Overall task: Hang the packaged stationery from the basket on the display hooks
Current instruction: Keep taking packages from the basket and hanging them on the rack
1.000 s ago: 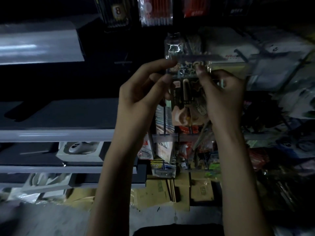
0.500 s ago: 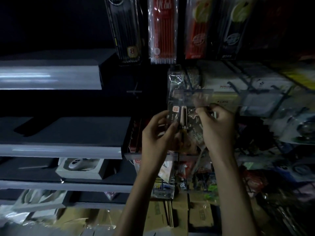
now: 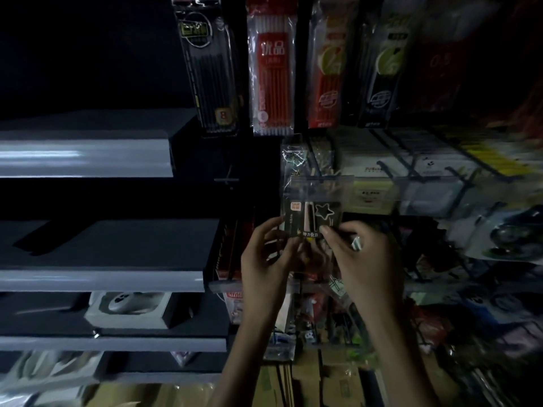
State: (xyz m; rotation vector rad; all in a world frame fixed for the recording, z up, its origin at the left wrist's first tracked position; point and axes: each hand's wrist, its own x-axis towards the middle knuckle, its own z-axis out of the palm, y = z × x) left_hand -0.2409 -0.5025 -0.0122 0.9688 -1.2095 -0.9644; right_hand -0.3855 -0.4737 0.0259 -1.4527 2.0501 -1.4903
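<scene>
A small dark stationery pack (image 3: 310, 215) with a star outline and an orange label hangs in front of the display, just below a clear price rail (image 3: 323, 186). My left hand (image 3: 266, 257) pinches its lower left edge. My right hand (image 3: 357, 257) pinches its lower right edge, thumb on the front. Black display hooks (image 3: 388, 168) stick out behind the rail, loaded with white packs. The pack's top sits behind the rail, so I cannot tell whether it is on a hook. The basket is out of sight.
Long pen packs (image 3: 271, 80) hang in a row above. Grey shelves (image 3: 97, 277) run along the left, one holding a white boxed item (image 3: 129, 308). More packaged goods (image 3: 517, 239) crowd the right. Cardboard boxes (image 3: 308, 383) lie below.
The view has tilted up, so both hands now sit lower in the frame. Their grip has slid from the pack's top down to its bottom edge, and the star front now shows.
</scene>
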